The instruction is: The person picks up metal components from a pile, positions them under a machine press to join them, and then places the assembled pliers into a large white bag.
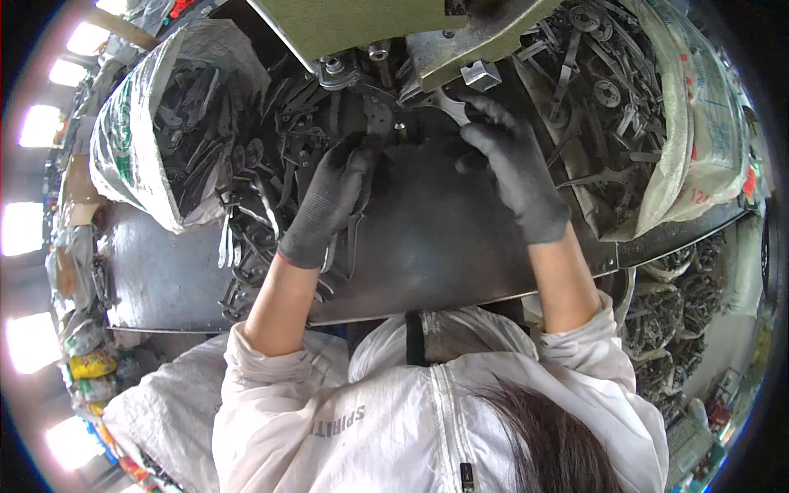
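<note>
Seated at a dark steel work plate (pixel 427 246) under a green press-type machine (pixel 386 29) — both hands gloved in black, working close to the tool head. Right hand (pixel 509 160) reaches up beneath the machine; its fingertips are closed on a small bright metal piece (pixel 448 103) held right at the tooling, just below a shiny square block (pixel 482 74). Left hand (pixel 333 197) lies flatter on the plate with fingers curled over dark flat metal parts (pixel 362 140); whether it actually pinches one, I cannot tell — glove and parts are the same colour. Hands well apart, each on its own work. A loose heap of stamped metal parts (pixel 263 164) spreads left of the plate, spilling from a white woven sack (pixel 131 140); a second sack (pixel 690 107) at right holds more, with rings and strips. Judged step: seating one piece in the tool while the other hand readies the next from the heap. Next move, as I read it, calls for the piece to sit square in its nest and the right fingers to be clear of the head — little room there, so a pinch is the risk.
</note>
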Available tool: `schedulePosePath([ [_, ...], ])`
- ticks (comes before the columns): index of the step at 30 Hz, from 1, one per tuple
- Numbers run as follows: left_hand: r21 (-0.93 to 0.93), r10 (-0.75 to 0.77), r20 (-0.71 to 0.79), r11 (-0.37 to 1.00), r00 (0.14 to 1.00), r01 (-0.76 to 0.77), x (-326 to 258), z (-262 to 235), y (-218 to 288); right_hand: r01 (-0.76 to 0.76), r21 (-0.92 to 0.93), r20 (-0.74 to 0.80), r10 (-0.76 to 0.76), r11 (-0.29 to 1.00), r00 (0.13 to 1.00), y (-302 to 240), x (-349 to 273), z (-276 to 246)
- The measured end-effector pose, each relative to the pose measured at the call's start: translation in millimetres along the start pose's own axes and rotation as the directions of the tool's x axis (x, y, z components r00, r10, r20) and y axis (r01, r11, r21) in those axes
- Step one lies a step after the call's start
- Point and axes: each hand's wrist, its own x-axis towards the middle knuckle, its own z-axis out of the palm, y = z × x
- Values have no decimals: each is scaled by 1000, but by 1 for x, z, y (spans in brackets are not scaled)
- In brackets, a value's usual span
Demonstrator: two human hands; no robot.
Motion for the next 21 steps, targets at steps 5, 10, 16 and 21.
schedulePosePath([
  [5, 218, -127, 113, 971, 985, 101, 15, 5, 27, -85, 172, 113, 66, 981, 991, 17, 22, 6],
  [10, 201, -42, 71, 979, 997, 27, 25, 3, 12, 130, -164, 222, -92, 978, 971, 31, 26, 18],
  [16, 265, 247, 37, 932, 968, -248, 46, -7, -63, 24, -97, 190, -5, 995, 982, 47, 33, 44],
  [21, 904, 163, 421, 6, 892, -427, 7, -31, 15, 8, -17, 244, -3, 1000, 970, 72, 38, 23],
])
